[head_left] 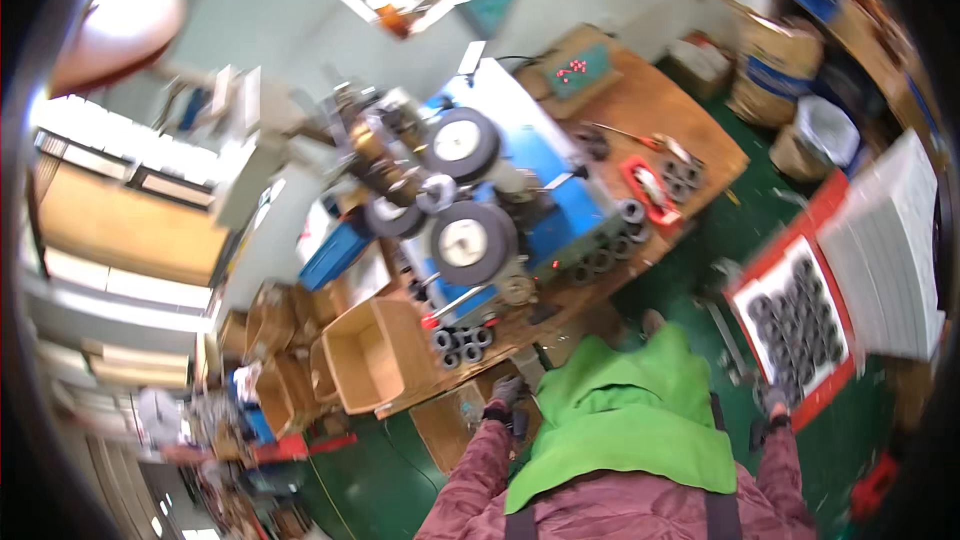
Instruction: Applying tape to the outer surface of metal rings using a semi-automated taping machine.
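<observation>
My left hand (508, 390), in a grey glove, is low beside the front edge of the wooden workbench (715, 140), above an open cardboard box. Its fingers are blurred. My right hand (775, 400), also gloved, is at the near edge of a red-rimmed tray (838, 390); whether it grips the rim I cannot make out. Many dark grey rings (797, 325) lie in rows on the tray's white surface. On the bench stands a blue machine (560, 230) with black-tyred rollers (465, 145). More dark rings (462, 345) are stacked at its front.
An empty-looking cardboard box (375, 355) stands at the bench's left end. A red dish (648, 190) lies on the right part. A tall white stack (885, 250) rises beside the tray. Sacks (775, 70) stand at the far right. A green apron (625, 410) covers my front.
</observation>
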Available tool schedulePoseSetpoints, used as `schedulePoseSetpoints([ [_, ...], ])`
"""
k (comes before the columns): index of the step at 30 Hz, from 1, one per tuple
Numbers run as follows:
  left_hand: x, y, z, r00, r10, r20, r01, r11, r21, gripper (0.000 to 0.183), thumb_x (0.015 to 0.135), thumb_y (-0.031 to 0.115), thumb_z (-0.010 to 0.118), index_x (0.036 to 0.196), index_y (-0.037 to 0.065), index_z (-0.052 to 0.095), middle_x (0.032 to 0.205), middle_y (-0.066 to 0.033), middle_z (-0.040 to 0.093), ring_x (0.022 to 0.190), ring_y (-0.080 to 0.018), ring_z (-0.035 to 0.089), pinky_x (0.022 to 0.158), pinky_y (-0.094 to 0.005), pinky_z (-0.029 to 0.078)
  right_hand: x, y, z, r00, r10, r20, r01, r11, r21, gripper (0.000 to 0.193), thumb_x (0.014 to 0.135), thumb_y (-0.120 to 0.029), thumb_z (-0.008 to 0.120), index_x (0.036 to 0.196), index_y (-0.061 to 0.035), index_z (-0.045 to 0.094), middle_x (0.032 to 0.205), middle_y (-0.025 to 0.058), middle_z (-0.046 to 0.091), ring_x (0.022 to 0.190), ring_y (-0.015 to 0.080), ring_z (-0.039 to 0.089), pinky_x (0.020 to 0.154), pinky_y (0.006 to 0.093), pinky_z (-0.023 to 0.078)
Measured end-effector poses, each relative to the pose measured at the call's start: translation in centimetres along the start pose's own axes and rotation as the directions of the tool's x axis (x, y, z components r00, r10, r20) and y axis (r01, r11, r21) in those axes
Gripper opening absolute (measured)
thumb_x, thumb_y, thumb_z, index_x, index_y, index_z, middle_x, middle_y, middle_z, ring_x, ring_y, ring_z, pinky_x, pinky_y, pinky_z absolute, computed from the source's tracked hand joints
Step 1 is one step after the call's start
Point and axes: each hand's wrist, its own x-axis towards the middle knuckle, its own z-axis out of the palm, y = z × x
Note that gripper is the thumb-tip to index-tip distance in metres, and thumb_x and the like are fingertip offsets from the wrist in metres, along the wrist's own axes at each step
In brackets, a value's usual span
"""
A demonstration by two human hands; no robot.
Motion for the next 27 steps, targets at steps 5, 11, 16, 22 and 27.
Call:
schedulePoseSetpoints([
  [5, -1.5, -0.1, 1.5, 0.995, -0.042, -0.089, 0.037, 0.998, -0.059, 0.033, 0.081, 0.028, 0.053, 0.104, 0.005, 0.054, 0.08, -0.0078, 0.063, 0.062, -0.0186, 0.06, 0.057, -0.0295, 0.046, 5.8, -8.8, -6.3, 0.897, -0.439, 0.056, 0.422, 0.887, 0.184, 0.034, 0.08, -0.034, 0.046, 0.081, -0.0048, 0.063, 0.079, 0.0184, 0.061, 0.072, 0.0326, 0.059, 0.063, 0.042, 0.045],
  [11, 0.3, -3.0, 1.7, 0.993, -0.105, -0.056, 0.095, 0.983, -0.158, 0.032, 0.08, 0.025, 0.056, 0.103, 0.003, 0.052, 0.082, -0.0113, 0.061, 0.067, -0.023, 0.06, 0.059, -0.033, 0.049, 10.1, -23.0, -21.2, 0.89, -0.454, 0.048, 0.433, 0.873, 0.224, 0.036, 0.076, -0.039, 0.053, 0.091, -0.0078, 0.063, 0.089, 0.0177, 0.06, 0.085, 0.035, 0.057, 0.074, 0.0417, 0.045],
  [16, -0.2, -3.8, 1.0, 0.983, -0.062, -0.17, -0.021, 0.894, -0.448, 0.031, 0.08, 0.023, 0.054, 0.102, 0.002, 0.053, 0.08, -0.0111, 0.061, 0.064, -0.0216, 0.06, 0.055, -0.0304, 0.049, 12.1, -32.9, -27.7, 0.818, -0.573, 0.039, 0.557, 0.808, 0.192, 0.027, 0.076, -0.03, 0.056, 0.088, -0.0068, 0.062, 0.084, 0.0154, 0.062, 0.081, 0.0315, 0.058, 0.071, 0.0359, 0.045],
  [22, -2.3, -3.2, 1.8, 0.978, -0.074, -0.195, -0.029, 0.878, -0.478, 0.032, 0.083, 0.029, 0.052, 0.105, 0.006, 0.05, 0.086, -0.0108, 0.061, 0.068, -0.0187, 0.059, 0.057, -0.0293, 0.048, 7.9, -45.3, -29.5, 0.562, -0.762, 0.321, 0.803, 0.596, 0.006, 0.037, 0.073, -0.035, 0.056, 0.101, -0.0112, 0.06, 0.107, 0.0122, 0.056, 0.099, 0.0303, 0.052, 0.084, 0.0372, 0.042],
  [27, -6.0, -6.1, 1.9, 0.966, -0.069, -0.249, -0.048, 0.899, -0.436, 0.033, 0.082, 0.027, 0.053, 0.104, 0.003, 0.052, 0.088, -0.0116, 0.06, 0.071, -0.0186, 0.06, 0.062, -0.0292, 0.049, 2.2, -55.7, -24.3, 0.284, -0.856, 0.431, 0.95, 0.19, -0.249, 0.053, 0.073, -0.035, 0.055, 0.12, -0.0132, 0.045, 0.127, 0.012, 0.04, 0.118, 0.0293, 0.036, 0.096, 0.0395, 0.032],
])
